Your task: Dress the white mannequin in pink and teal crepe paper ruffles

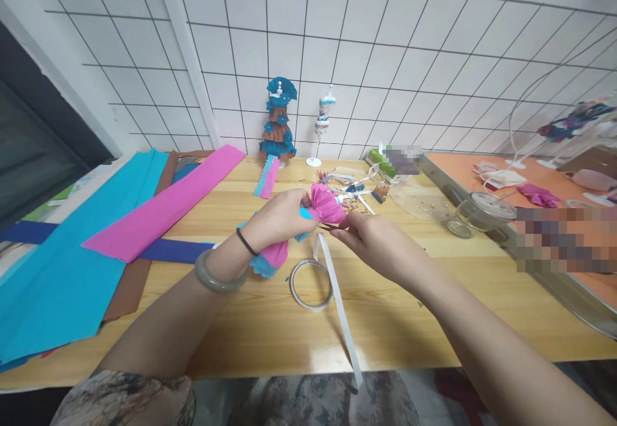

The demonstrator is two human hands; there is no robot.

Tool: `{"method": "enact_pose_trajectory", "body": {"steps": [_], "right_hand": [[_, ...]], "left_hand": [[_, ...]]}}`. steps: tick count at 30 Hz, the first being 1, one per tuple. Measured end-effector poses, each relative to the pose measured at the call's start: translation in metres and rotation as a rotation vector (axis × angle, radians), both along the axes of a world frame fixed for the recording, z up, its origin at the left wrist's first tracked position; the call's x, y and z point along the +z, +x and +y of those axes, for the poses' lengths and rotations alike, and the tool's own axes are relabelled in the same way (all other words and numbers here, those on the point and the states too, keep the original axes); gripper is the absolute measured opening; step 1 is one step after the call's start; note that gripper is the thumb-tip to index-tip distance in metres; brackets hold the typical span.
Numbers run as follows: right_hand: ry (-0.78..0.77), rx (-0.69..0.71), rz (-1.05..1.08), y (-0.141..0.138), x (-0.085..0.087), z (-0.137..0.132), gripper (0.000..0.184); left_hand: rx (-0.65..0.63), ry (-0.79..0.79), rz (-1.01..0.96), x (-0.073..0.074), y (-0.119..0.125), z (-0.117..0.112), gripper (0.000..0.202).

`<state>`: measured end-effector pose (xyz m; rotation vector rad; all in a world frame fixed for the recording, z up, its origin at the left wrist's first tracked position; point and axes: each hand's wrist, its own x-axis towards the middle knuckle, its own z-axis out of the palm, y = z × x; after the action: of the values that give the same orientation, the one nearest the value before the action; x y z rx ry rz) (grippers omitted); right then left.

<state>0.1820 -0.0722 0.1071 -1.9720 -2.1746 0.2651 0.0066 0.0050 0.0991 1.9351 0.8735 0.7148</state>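
Note:
My left hand (279, 217) is closed around a gathered bundle of pink and blue crepe paper (325, 204), whose lower end (270, 259) sticks out below my wrist. My right hand (371, 236) pinches at the bundle's gathered neck, where a thin dark object, hard to make out, shows between the fingertips. A white tape strip (337, 297) hangs from there toward the table's front edge. A roll of clear tape (311, 284) lies flat on the wooden table (270, 329) just below my hands.
Pink (168, 204), turquoise (62, 272) and brown crepe sheets cover the table's left. Two small paper-dressed figures (278, 121) (324, 121) stand by the tiled wall. Paper scraps (351, 188), a clear plate (419, 201) and a glass jar (482, 211) lie right, beside an orange tray (506, 175).

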Motion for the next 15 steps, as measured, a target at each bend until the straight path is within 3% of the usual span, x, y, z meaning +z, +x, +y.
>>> {"method": "enact_pose_trajectory", "body": {"steps": [5, 15], "right_hand": [[0.013, 0.021, -0.042, -0.0045, 0.0015, 0.0039, 0.023], [0.073, 0.030, -0.049, -0.0109, -0.0001, 0.0071, 0.022]], "left_hand": [[-0.011, 0.153, 0.061, -0.0001, -0.0021, 0.0001, 0.025], [-0.045, 0.213, 0.097, 0.0042, -0.0027, -0.0015, 0.023]]}}
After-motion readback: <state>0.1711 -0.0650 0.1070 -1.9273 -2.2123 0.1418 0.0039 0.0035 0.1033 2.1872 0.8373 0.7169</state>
